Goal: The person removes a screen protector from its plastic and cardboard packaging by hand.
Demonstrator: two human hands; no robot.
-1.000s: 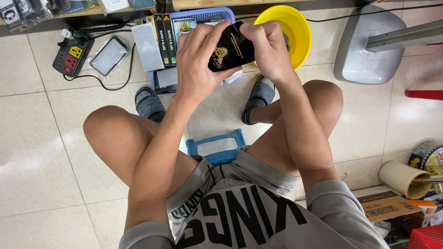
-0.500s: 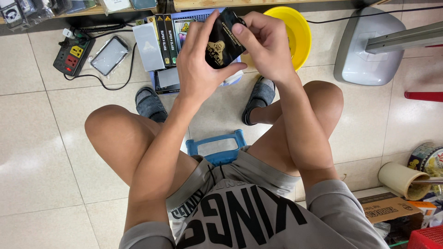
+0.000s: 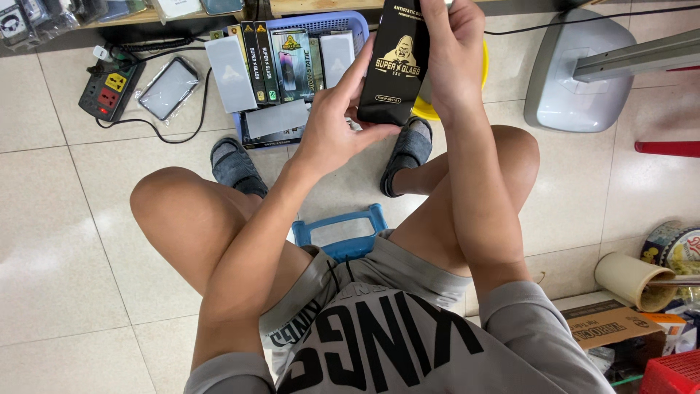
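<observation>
I sit on a low blue stool (image 3: 339,230) and hold a flat black box (image 3: 394,62) with a gold animal emblem upright in front of me. My left hand (image 3: 335,120) supports its bottom edge and left side, fingers stretched up along it. My right hand (image 3: 453,51) grips the box's upper right side, its fingertips cut off by the top of the picture. Behind the box stands a blue plastic basket (image 3: 299,29) packed with several similar flat boxes, and a yellow bowl (image 3: 481,73) shows partly behind my right hand.
A black power strip (image 3: 109,87) with a cable and a clear phone case (image 3: 169,87) lie on the tiled floor at the left. A grey fan base (image 3: 583,73) stands at the right. Tape rolls (image 3: 674,248), a cardboard box (image 3: 609,325) and a red crate (image 3: 674,376) sit at the lower right.
The black box has turned from lying crosswise between my hands to standing upright, and both hands have risen and moved away from my body with it.
</observation>
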